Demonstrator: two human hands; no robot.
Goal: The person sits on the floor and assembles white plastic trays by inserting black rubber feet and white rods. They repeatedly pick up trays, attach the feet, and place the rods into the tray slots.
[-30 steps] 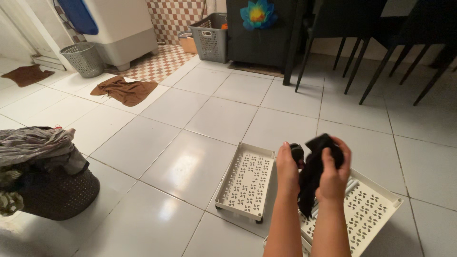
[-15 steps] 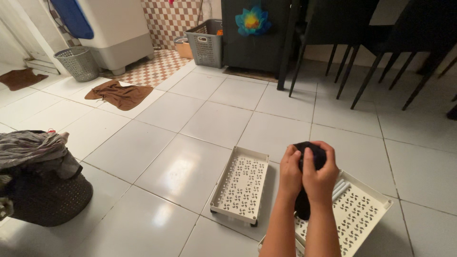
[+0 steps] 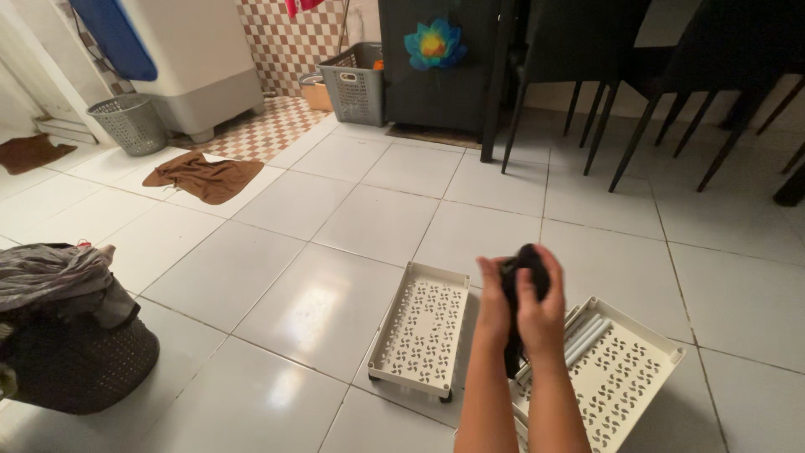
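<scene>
Black cloth (image 3: 521, 277), spread before, now bunched between both hands (image 3: 520, 306).

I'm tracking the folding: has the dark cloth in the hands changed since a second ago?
Yes. The dark cloth hung spread between the hands; now both hands bunch it tight, still above the cream perforated plastic trays on the floor.

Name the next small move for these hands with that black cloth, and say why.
Probably lower the black cloth into the right-hand tray. Both the left hand and right hand pinch it bunched above that tray's near edge, its tail hanging down, so the tray is closest.
</scene>
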